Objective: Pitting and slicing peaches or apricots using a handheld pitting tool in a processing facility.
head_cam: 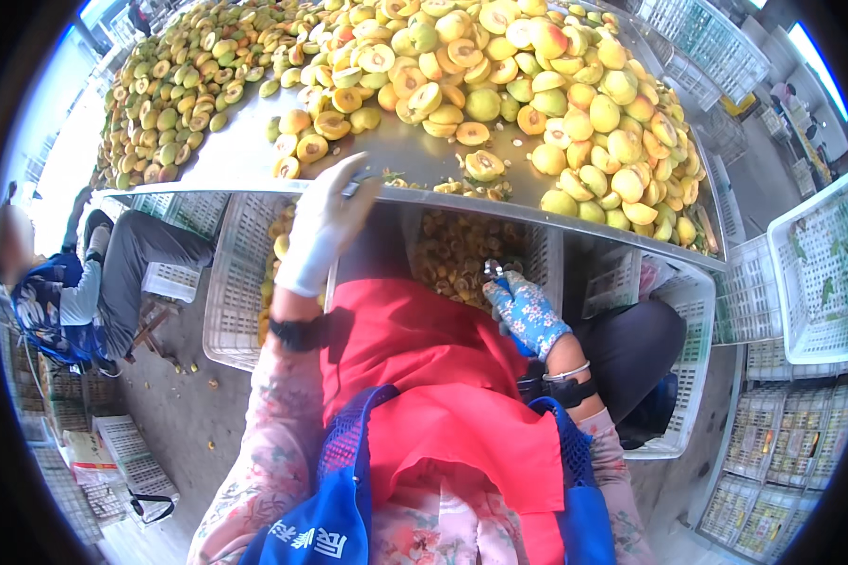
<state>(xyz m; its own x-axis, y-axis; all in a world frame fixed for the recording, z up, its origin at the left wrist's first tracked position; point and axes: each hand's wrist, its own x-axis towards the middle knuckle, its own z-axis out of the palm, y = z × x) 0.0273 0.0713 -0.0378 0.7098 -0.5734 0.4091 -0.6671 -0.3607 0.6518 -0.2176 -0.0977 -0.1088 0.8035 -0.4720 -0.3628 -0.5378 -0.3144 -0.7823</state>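
Note:
My left hand [325, 219], in a white glove, is over the front rim of a metal sorting table [240, 152]. Its fingers are apart, blurred, and I see nothing held between them. Lower down, my right hand [530, 314] wears a blue flowered glove and grips a small metal hand tool [493, 269], whose tip points up; its handle is mostly covered. Below that tip is a crate of stone-fruit pieces [459, 247], partly under the table. Halved yellow stone fruits [484, 166] lie closest to my left hand, some with pits showing.
A large heap of yellow stone fruit [601, 120] covers the table's right side, another [177, 106] its left. White plastic crates [237, 282] stand beside my legs, and more crates [820, 268] are stacked at right. A seated person [60, 304] is at the left.

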